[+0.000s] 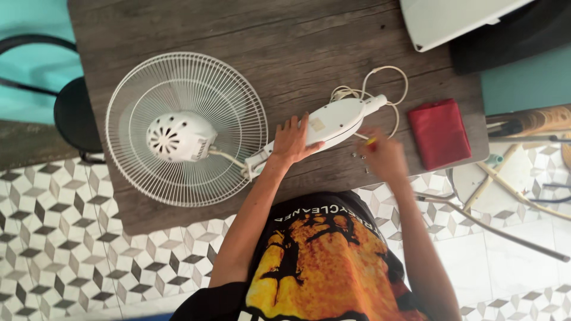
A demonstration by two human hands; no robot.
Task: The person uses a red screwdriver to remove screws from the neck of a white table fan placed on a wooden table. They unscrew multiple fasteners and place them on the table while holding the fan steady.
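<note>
A white electric fan lies face down on a dark wooden table (178, 24), its round wire guard (185, 128) and motor housing (178, 137) at the left. The fan's long white neck piece (336, 119) stretches right, with a coiled white cord (386, 83) at its end. My left hand (291, 142) rests flat on the neck piece, holding it down. Blurred by motion, my right hand (383, 156) grips a small tool with a yellow handle (371, 141) just below the neck's right end. Small dark screws (360, 157) lie on the table beside that hand.
A folded red cloth (439, 132) lies at the table's right edge. A white flat device (452, 21) sits at the back right corner. A black stool (74, 113) stands left of the table. Metal rods and a round white base (493, 184) lie on the tiled floor at right.
</note>
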